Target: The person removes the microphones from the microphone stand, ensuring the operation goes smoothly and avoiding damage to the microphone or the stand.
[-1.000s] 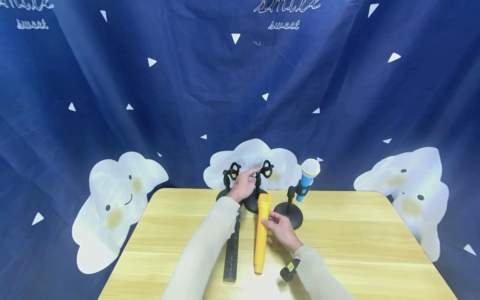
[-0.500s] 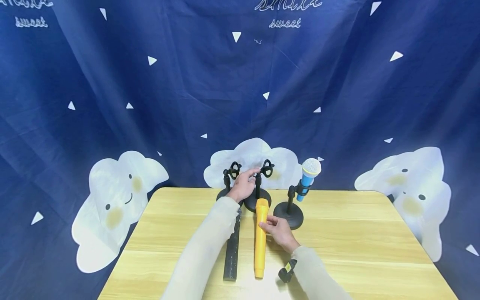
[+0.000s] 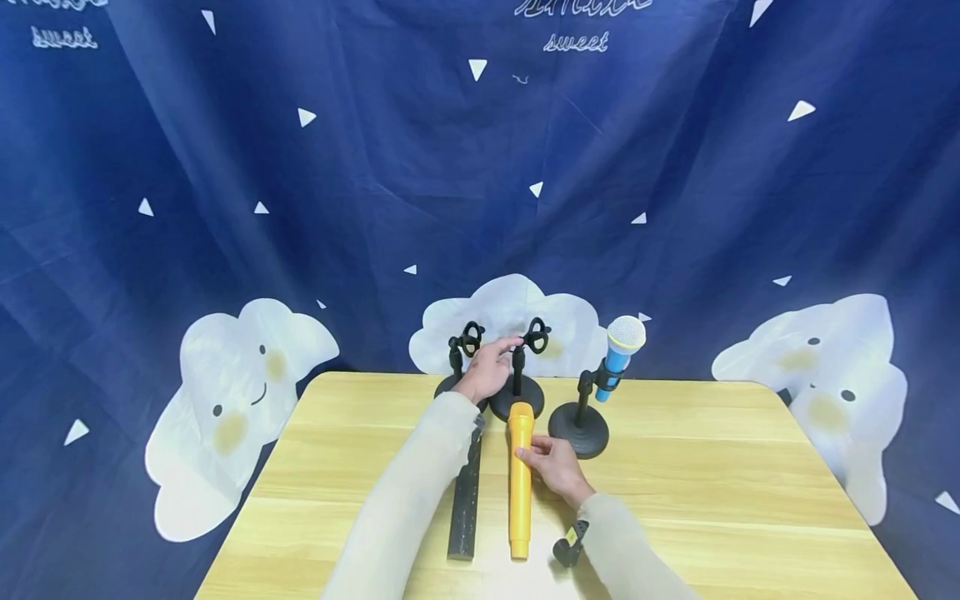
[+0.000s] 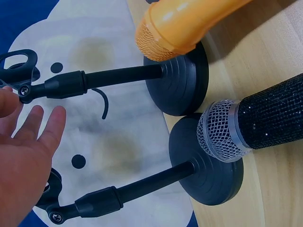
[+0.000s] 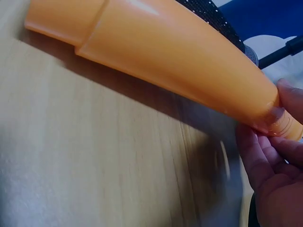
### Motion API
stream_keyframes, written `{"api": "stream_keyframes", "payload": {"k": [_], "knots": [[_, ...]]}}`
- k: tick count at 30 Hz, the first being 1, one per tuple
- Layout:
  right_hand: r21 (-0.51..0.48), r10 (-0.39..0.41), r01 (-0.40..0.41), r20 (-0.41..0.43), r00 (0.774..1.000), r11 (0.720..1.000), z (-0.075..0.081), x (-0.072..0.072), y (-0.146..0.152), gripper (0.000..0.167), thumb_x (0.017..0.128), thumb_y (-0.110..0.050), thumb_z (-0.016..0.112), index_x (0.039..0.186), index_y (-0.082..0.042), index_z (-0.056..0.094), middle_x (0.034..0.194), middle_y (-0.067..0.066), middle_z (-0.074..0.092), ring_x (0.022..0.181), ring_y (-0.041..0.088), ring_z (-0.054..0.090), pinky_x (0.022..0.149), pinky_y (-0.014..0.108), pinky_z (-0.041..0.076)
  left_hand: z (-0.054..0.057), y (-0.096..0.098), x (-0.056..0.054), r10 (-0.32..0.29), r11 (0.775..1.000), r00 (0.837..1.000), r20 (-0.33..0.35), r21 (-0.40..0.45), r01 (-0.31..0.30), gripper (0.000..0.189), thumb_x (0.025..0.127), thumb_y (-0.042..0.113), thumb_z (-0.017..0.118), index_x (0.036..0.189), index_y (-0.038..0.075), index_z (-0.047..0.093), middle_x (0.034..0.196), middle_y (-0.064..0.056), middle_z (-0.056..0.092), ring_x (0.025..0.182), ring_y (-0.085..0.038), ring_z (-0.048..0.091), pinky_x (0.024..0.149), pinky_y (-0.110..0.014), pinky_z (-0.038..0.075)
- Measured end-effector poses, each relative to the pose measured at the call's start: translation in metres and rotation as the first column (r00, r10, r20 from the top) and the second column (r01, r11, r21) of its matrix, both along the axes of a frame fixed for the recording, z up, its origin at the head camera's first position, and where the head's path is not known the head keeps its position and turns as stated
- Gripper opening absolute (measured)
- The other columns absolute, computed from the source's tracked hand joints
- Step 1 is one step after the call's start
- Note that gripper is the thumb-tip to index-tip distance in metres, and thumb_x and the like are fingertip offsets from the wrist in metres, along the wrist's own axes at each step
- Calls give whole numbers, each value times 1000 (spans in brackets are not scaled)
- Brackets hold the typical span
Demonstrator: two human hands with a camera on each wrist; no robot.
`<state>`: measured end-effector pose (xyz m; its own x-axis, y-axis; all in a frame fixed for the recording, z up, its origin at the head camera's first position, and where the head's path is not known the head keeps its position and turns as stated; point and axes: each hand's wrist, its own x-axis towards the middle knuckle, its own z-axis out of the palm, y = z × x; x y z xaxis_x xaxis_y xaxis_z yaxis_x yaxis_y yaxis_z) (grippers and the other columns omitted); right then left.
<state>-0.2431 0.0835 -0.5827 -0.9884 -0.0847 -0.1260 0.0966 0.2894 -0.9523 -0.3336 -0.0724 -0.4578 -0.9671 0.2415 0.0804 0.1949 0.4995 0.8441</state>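
My right hand pinches the orange microphone near its head, thumb on one side and fingers on the other, as the right wrist view shows. The microphone's head points toward the middle microphone stand. At the top of that stand, my left hand pinches the joint beside the holder clip; its other fingers stick out loosely. Part of this grip is cut off by the left wrist view's edge. A black glittery microphone with a silver mesh head lies below my left forearm.
Left of the middle stand is another black stand with a bare clip. To the right, a third stand holds a blue microphone with a white head. Behind the wooden table hangs a dark blue curtain with clouds.
My right hand has drawn the orange microphone slightly toward me and to the left. My left hand has stayed at the middle stand's clip.
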Motion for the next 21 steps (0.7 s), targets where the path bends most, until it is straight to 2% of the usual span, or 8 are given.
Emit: {"api": "stream_keyframes", "payload": {"k": [13,21], "knots": [[62,32,-33,17,999,998,-4,2,-3,45,89,-17,77,119,14,63,98,17,73,81,19,69,68,31,59,1,-1,-1,-23,999,1000,3,-23,23,44,103,0,41,142,12,56,155,-5,43,143,-24,38,117,-40,31],[98,23,-26,26,999,995,-5,2,-5,43,89,-18,77,116,13,65,94,15,74,78,17,68,67,29,58,2,0,-1,-21,999,1000,11,-35,22,45,103,-2,40,142,13,56,155,-6,43,142,-25,38,116,-42,31]]}}
